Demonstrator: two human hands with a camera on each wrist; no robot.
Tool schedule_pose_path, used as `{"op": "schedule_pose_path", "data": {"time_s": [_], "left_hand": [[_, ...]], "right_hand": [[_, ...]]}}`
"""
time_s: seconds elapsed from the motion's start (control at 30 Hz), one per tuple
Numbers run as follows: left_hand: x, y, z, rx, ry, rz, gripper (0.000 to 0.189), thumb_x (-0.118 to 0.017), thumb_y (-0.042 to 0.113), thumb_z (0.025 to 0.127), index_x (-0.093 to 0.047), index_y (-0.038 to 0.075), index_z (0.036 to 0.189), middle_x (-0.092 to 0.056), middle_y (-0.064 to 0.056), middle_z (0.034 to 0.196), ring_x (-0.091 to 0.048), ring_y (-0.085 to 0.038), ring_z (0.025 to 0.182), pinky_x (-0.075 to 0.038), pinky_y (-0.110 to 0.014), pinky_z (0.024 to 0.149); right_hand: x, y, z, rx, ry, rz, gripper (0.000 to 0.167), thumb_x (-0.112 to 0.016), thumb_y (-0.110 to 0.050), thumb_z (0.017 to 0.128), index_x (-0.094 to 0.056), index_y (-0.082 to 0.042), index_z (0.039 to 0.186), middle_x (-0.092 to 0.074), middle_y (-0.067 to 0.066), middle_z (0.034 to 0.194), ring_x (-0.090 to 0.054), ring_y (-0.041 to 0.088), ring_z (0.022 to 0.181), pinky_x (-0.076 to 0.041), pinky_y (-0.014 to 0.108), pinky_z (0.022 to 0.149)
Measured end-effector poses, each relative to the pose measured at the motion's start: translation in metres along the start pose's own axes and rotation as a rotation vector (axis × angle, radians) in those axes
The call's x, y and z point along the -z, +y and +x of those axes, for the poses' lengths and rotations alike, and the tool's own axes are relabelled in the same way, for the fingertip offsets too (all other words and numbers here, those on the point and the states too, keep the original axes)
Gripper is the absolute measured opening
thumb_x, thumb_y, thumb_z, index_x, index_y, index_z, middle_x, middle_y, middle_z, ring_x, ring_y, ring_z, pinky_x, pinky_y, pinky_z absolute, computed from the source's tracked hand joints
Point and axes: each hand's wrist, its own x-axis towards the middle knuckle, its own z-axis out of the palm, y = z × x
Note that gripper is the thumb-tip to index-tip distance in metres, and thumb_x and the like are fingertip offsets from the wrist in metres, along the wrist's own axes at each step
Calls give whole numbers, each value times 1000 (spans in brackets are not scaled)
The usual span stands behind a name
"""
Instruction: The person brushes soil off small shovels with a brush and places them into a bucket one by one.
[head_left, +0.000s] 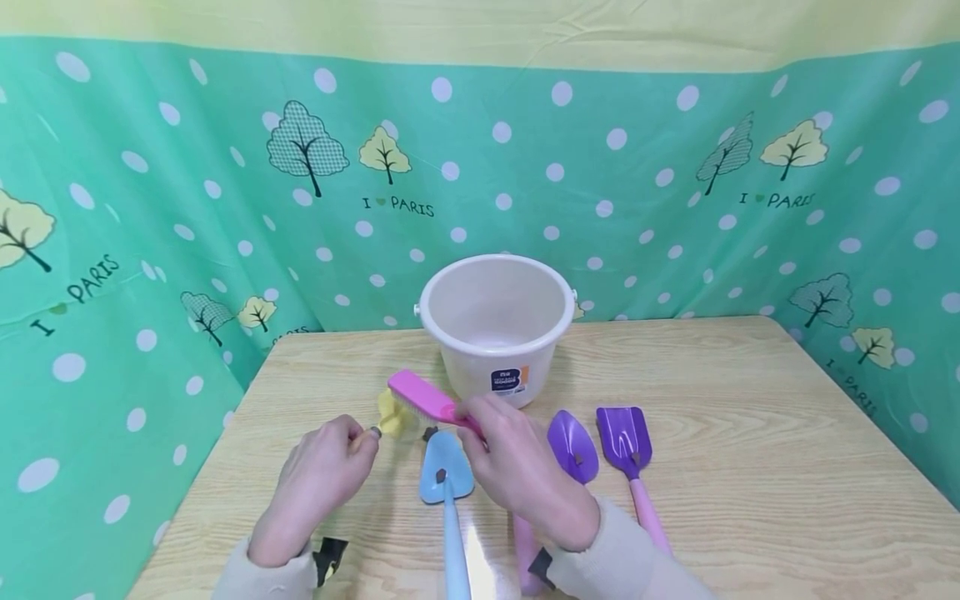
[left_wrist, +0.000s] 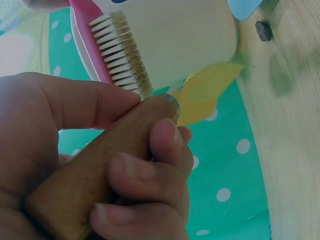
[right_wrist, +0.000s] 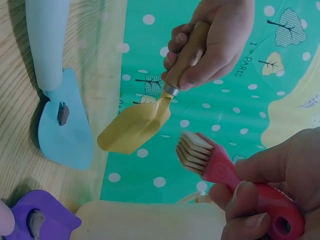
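My left hand grips the wooden handle of a small garden trowel, whose yellow blade is raised above the table and points away from the hand. In my right hand is a pink brush with pale bristles that look brownish at the tips. The bristle side faces the yellow blade; a gap between them shows in the right wrist view. Below the brush lies a light blue shovel with a dark bit on its blade, and a dark lump sits by its tip.
A white bucket stands behind the hands. Right of the blue shovel lie a pointed purple shovel and a square-ended purple shovel, each with a brownish bit on it. A green dotted curtain hangs behind the wooden table.
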Motion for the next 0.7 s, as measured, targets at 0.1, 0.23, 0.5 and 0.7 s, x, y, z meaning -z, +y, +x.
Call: {"op": "schedule_pose_path", "data": {"time_s": [0.1,0.23,0.5,0.7], "left_hand": [[0,1,0,2,1,6,28,-51,30,93,-59,5,101,-50,-3,63,-45,-18,52,-35,-32,48],[0,1,0,7,-3,26,32,-57,32,89,-54,5,105,-50,-3,65,-46,-18,54,-35,-32,50],[1,4,-3,20,7,25,26,-58,30,87,-54,6,97,-49,-3,63,-46,-18,54,-35,-31,51],[2,7,-5,11,12,23,26,-58,30,88,-56,5,94,-50,-2,61,-46,-17,53,-35,-31,50]], "right_hand": [[-2,1,0,1,-4,15,17,-63,-12,90,-65,-14,107,-60,-6,93,-53,6,75,-46,19,61],[-5,2,0,8,-3,18,18,-63,-12,90,-65,-14,107,-61,-5,95,-54,6,77,-47,19,63],[-12,3,-1,86,41,54,18,-65,-10,89,-66,-13,107,-62,-5,94,-54,5,77,-47,20,65],[-15,4,-2,124,37,57,17,-65,-11,89,-66,-15,105,-59,-7,90,-52,5,74,-45,18,63]]}}
